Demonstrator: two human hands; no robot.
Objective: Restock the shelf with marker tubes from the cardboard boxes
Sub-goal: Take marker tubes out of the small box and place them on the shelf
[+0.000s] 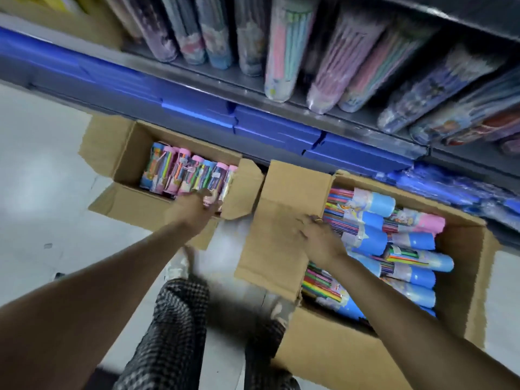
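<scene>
Two open cardboard boxes are seen on the pale floor [33, 170] below a shelf [247, 80]. The smaller left box [121, 153] holds a row of marker tubes with pink caps [191, 175], packed side by side; their lower ends are hidden behind the box's near wall and the hand. The left hand [197, 206] is placed at the near right end of that row, its fingers curled down among the tubes. Motion blur is heavy there, so it cannot be told whether a tube is actually gripped.

The larger right box [461, 266] is filled with stacked tubes with blue and pink ends [374, 229], lying across the box. The right hand [318, 235] is laid at the left edge of this stack, beside the raised inner flap [284, 220]; its fingertips are blurred and partly lost against the tubes, and no firm grip can be made out.

On the shelf above, further tubes in clear wrapping [284, 49] are stood in a row, their upper ends cut off by the frame and their prints smeared. A blue price strip [267, 128] runs along the shelf edge. Chequered trousers [171, 319] are visible below, cut off at the bottom edge.
</scene>
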